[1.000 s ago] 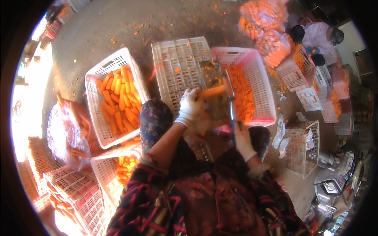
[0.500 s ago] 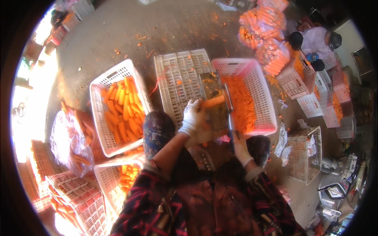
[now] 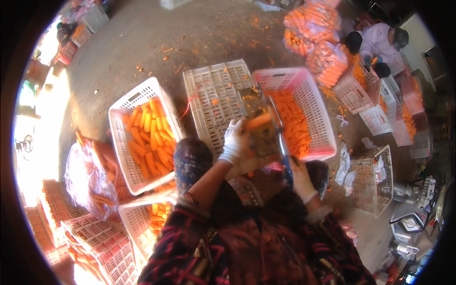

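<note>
My left hand (image 3: 235, 142), in a white glove, grips a carrot (image 3: 259, 122) that lies across a wet cutting board (image 3: 261, 142). In my right hand (image 3: 300, 178) is the dark handle of a long knife (image 3: 279, 128), its blade angled over the board's right edge by the carrot's end. The board rests on an upturned pale plastic crate (image 3: 213, 99). Directly right of the blade stands a white and pink crate (image 3: 323, 114) with cut carrot pieces (image 3: 292, 121) inside. To my left, whole carrots (image 3: 151, 133) fill another white crate (image 3: 116, 137).
Left and low are a plastic bag of carrots (image 3: 88, 175) and stacked crates (image 3: 104, 242). Bagged carrots (image 3: 327, 61) sit at the far right, near a person (image 3: 380, 45) working among crates. A wire-sided crate (image 3: 373, 180) stands right of my knee.
The knife and my right hand have shifted slightly toward the lower right. My left hand still holds the carrot in nearly the same place. The whole view has shifted a little.
</note>
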`<state>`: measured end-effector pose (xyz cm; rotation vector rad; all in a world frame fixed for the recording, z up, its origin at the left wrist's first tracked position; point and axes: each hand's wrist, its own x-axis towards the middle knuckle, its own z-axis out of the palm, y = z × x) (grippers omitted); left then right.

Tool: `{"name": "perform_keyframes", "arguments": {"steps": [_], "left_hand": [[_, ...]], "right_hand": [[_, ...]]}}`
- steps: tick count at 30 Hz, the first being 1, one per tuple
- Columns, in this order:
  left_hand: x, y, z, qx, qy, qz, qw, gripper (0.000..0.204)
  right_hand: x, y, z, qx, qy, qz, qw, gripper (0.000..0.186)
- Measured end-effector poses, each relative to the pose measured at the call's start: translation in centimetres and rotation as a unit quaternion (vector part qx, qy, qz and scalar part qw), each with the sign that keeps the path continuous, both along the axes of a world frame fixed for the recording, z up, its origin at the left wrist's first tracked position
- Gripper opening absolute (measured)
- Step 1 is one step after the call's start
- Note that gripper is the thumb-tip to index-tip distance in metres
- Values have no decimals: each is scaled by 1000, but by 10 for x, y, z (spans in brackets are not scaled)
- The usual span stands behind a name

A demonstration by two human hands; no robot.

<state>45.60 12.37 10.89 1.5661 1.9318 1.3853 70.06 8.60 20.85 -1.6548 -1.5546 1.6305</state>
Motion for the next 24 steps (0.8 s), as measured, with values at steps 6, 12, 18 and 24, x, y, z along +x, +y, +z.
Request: {"name": "perform_keyframes", "arguments": {"steps": [6,12,18,24], "left_hand": [[15,1,26,10,-17,-40,999,39],[11,1,17,-20,-2,-24,1000,41],[19,6,15,43,-14,-27,999,35],[16,11,11,36,9,-14,999,31]], "right_hand": [[-1,-15,-42,227,-78,-37,970,30],[9,-8,-24,176,-19,61,982,31],[15,-10,-53,241,-107,67,962,31],[9,-4,-34,178,-73,58,980,30]]}}
